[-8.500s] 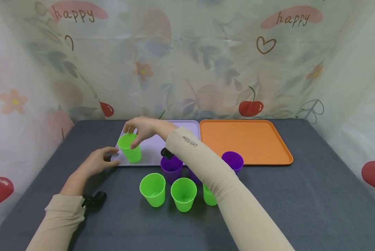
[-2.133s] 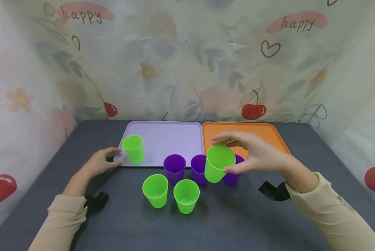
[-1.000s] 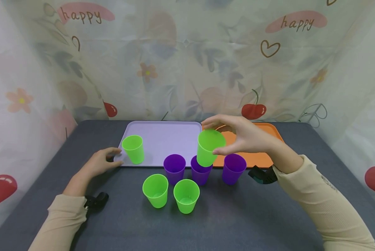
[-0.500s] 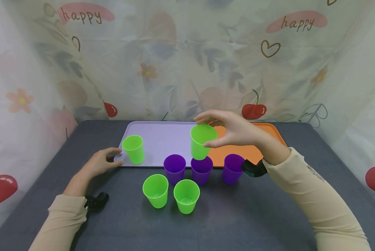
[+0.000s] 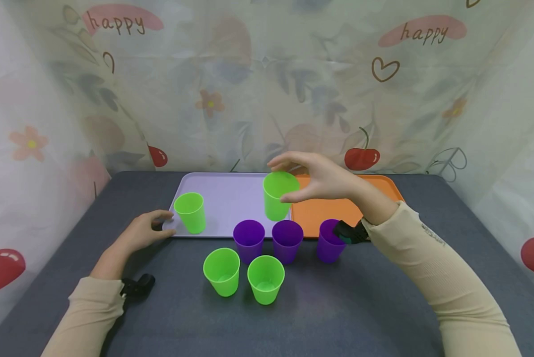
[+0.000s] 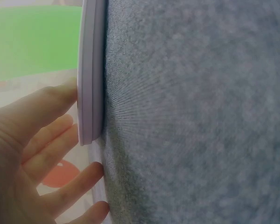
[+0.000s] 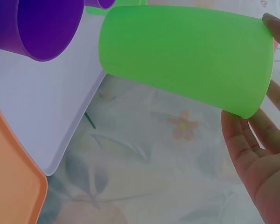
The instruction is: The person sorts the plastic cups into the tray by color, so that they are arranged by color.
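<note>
My right hand (image 5: 318, 176) pinches a green cup (image 5: 276, 201) near its rim, thumb on the near side and fingers on the far side. The cup hangs upright, seen in front of the inner edges of the lilac tray (image 5: 231, 181) and the orange tray (image 5: 334, 213). In the right wrist view the same green cup (image 7: 182, 58) shows side-on with fingertips at its rim. My left hand (image 5: 144, 230) rests at the lilac tray's left front corner, fingers loosely bent; in the left wrist view the thumb (image 6: 51, 100) touches the tray's rim (image 6: 91, 93).
Another green cup (image 5: 191, 213) stands on the lilac tray's left end. In front of the trays stand three purple cups (image 5: 249, 243), the rightmost partly hidden by the wrist camera. Two more green cups (image 5: 222, 272) stand nearer on the dark table (image 5: 329, 317).
Over the last two seconds my right hand has carried the green cup from the front row leftward and away, past the purple cups. The left hand stays put.
</note>
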A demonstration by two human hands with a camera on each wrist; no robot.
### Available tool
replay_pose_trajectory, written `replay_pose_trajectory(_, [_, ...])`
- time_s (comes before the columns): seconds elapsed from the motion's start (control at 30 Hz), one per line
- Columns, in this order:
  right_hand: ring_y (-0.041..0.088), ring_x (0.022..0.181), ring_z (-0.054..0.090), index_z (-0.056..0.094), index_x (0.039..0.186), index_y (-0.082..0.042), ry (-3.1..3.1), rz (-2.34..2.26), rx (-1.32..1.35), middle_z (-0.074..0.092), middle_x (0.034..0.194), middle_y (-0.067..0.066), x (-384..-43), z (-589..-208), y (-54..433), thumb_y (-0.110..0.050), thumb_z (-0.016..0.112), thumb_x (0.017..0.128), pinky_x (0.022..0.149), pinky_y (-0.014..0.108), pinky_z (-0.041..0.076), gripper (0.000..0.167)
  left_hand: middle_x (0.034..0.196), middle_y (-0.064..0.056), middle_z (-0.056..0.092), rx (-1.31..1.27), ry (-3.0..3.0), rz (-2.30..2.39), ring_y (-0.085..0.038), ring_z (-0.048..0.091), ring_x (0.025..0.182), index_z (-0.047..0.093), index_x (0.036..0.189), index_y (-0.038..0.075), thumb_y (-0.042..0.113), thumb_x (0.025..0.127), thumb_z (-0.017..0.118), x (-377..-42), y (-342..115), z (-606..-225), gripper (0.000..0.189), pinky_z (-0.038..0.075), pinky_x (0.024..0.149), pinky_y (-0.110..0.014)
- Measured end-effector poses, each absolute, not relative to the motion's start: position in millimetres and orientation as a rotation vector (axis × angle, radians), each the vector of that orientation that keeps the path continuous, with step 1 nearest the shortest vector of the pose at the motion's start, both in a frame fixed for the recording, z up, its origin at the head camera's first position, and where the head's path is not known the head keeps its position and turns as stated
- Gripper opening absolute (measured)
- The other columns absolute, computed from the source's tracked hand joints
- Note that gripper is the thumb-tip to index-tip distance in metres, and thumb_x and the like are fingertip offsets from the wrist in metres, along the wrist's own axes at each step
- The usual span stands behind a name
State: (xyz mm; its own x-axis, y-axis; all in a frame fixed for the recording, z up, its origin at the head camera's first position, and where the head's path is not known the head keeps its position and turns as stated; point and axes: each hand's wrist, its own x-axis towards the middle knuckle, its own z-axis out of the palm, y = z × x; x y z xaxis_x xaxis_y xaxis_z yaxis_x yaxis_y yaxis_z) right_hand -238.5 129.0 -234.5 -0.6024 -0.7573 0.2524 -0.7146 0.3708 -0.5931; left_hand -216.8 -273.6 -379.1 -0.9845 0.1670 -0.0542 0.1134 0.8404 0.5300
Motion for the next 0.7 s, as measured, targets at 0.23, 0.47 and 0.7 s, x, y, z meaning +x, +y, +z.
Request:
replay_pose_trajectory(0.23, [0.019,0.114,0.057,0.054,0.126,-0.008,2.542,-1.054,-1.385,0.060,0.126,0.007,-249.2,-239.7,122.9,-0.016,0.078,0.074,0.099,0.033,0.046,0.058,0.130,-0.025,0.054,0.229,2.919,0.838,-0.046,0.049,0.118,0.052,0.128,-0.001,0.028,0.085,0.067,-216.8,-273.0,-378.8,0.054,0.044,0.092,-0.056])
replay_pose_trajectory(0.47, [0.022,0.116,0.057,0.053,0.126,-0.008,2.523,-1.060,-1.375,0.059,0.127,0.009,-256.7,-244.4,115.4,-0.016,0.078,0.074,0.097,0.035,0.047,0.059,0.130,-0.025,0.053,0.228,2.918,0.840,-0.046,0.049,0.118,0.052,0.128,-0.001,0.028,0.085,0.067,-216.5,-272.7,-378.8,0.054,0.045,0.092,-0.056])
replay_pose_trajectory(0.7, [0.021,0.117,0.056,0.053,0.127,-0.009,2.523,-1.053,-1.336,0.058,0.127,0.007,-265.0,-247.7,106.3,-0.017,0.078,0.074,0.099,0.035,0.046,0.059,0.131,-0.025,0.052,0.223,2.911,0.838,-0.046,0.049,0.119,0.051,0.129,-0.001,0.029,0.086,0.066,-216.9,-272.7,-379.0,0.055,0.045,0.092,-0.056])
